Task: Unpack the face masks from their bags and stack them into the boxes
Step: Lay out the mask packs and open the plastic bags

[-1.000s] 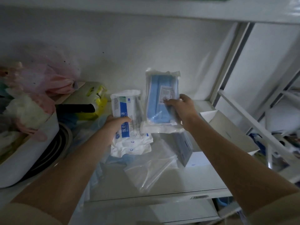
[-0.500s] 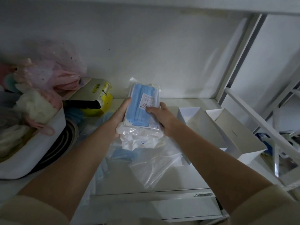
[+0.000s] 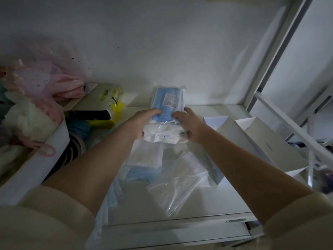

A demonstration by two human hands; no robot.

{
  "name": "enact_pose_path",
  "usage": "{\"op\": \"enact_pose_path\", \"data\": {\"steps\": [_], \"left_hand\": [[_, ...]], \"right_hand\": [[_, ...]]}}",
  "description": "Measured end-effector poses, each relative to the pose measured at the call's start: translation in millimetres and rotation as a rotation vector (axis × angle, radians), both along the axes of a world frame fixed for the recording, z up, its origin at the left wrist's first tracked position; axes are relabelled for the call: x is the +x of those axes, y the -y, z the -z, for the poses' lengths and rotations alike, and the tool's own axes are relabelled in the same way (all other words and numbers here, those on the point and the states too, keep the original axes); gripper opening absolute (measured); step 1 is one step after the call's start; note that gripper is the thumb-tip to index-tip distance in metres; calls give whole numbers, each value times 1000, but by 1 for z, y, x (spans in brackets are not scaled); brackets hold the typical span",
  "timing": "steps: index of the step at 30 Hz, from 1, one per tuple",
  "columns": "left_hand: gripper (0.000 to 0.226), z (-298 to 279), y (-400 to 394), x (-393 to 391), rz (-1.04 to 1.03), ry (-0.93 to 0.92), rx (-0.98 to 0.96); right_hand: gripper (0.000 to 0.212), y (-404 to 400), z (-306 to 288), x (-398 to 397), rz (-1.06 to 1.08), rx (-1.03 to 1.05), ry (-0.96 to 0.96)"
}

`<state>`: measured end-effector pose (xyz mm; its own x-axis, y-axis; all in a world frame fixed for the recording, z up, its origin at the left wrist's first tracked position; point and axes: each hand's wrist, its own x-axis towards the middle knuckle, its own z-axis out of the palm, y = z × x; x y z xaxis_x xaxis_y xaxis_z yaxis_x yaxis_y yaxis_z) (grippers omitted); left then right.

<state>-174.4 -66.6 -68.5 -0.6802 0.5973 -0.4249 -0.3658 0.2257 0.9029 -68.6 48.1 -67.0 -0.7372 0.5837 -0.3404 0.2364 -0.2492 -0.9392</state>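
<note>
The left hand (image 3: 139,122) and right hand (image 3: 188,124) curl their fingers around 2 stacked crinkly plastic bags (image 3: 166,117) of flat blue masks, beside an open white cardboard box (image 3: 232,132).

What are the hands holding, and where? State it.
Both hands, left hand and right hand, grip a blue mask pack stacked on a white mask pack, at its sides.

Glossy clear plastic bag (image 3: 177,186) crinkles on the smooth white shelf (image 3: 207,201); right of the bag, matt cardboard boxes (image 3: 261,141).
</note>
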Motion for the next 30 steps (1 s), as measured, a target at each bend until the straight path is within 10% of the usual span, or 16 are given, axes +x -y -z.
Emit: {"op": "enact_pose_path", "data": {"steps": [5, 9, 19, 30], "left_hand": [[35, -8, -27, -20, -153, -153, -1], [55, 0, -27, -42, -204, -201, -14], [11, 16, -21, -69, -261, -263, -2], [29, 40, -19, -74, -251, -150, -123]], "right_hand": [[69, -21, -5, -23, 75, -9, -95], [34, -22, -6, -40, 63, -14, -109], [25, -24, 8, -83, 49, 136, -83], [36, -18, 31, -96, -50, 163, 23]]}}
